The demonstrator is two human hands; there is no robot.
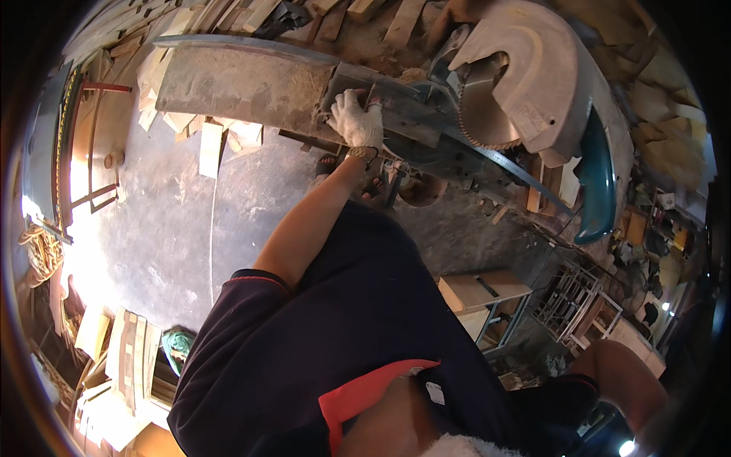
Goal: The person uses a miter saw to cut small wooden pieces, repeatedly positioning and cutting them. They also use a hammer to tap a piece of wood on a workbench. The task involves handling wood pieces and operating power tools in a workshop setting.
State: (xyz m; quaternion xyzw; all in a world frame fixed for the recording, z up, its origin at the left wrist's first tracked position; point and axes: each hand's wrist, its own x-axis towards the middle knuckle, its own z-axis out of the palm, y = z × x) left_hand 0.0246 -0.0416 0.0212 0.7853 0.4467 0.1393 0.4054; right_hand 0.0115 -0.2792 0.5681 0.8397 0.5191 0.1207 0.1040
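My left hand [354,120], in a pale knitted glove, rests with fingers apart on the dark metal fence and bed [415,126] of a mitre saw. The saw's grey guard [533,68] is raised to the right, with the toothed blade [487,107] showing beside my hand and a teal handle [596,198] farther right. A pale, worn board surface [228,84] runs left from the saw. My right arm [624,388] bends at the lower right edge; its hand is not in view.
Timber offcuts [209,148] and wood pieces [403,23] lie around the bench. A reddish metal frame [106,87] stands left, stacked boards [129,358] lower left, a wooden stand [480,293] and metal racks [556,301] lower right. Grey concrete floor [152,213] shows below. Sandalled feet [327,164] show under the bench.
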